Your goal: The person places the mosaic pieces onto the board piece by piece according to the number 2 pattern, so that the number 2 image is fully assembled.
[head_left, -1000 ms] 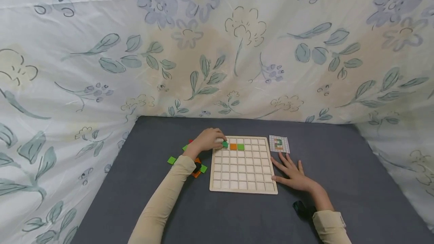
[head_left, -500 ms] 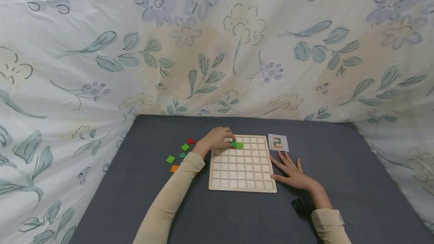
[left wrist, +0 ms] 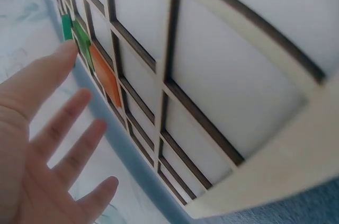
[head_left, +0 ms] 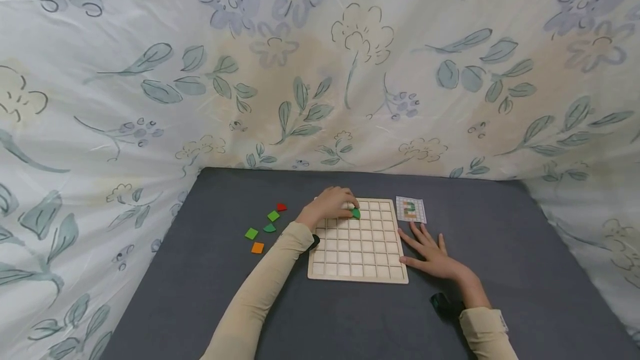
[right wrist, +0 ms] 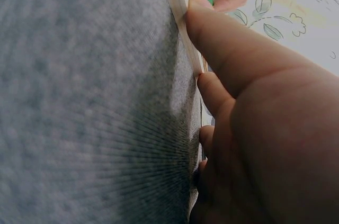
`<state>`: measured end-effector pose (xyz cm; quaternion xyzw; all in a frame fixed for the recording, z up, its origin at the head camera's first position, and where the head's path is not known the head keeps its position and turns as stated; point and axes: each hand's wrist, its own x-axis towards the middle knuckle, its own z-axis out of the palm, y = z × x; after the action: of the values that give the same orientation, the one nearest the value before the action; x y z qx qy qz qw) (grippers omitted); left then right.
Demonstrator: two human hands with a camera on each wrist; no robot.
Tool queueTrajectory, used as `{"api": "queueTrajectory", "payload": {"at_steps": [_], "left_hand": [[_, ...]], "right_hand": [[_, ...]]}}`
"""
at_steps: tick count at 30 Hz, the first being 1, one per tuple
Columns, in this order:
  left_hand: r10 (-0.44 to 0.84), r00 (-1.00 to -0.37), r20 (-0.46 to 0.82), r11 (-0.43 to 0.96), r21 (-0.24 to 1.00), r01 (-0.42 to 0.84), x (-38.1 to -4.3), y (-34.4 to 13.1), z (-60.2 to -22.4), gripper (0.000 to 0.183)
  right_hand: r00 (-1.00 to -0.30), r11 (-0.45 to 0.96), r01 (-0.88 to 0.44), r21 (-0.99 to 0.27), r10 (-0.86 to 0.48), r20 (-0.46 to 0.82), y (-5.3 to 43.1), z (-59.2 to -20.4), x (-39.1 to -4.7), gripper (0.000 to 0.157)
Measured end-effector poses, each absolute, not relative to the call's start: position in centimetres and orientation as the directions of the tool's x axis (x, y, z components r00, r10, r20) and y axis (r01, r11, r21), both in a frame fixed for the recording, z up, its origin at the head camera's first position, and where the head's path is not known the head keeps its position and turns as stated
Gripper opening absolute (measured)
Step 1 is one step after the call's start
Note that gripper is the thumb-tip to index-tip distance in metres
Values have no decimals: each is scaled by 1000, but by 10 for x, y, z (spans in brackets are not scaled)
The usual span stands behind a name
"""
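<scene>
The left hand [head_left: 332,203] has its grip nearly closed, pinching a dark green piece [head_left: 356,213] at the far row of the gridded board [head_left: 345,280]; whether the piece is seated cannot be told. Near it on the grid lie a light green square [left wrist: 83,43] and an orange piece [left wrist: 104,75]. The right hand [head_left: 432,257], fingers spread and holding nothing, touches the board's right edge. A pattern card [head_left: 411,210] and, left, a loose red piece [head_left: 282,207] lie on the worktop [head_left: 380,315]
</scene>
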<state>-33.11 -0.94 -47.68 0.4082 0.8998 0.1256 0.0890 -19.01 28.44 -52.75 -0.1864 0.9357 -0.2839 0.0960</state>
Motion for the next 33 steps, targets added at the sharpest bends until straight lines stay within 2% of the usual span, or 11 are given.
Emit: {"api": "queueTrajectory", "payload": {"at_steps": [12, 33], "left_hand": [[758, -649, -65, 640, 267, 720, -331, 6, -481, 29], [717, -692, -88, 691, 220, 688, -329, 15, -485, 32]], "right_hand": [[-912, 771, -289, -567, -402, -83, 284, -526, -191, 72], [-912, 772, -288, -567, -402, -85, 285, -529, -192, 72]]}}
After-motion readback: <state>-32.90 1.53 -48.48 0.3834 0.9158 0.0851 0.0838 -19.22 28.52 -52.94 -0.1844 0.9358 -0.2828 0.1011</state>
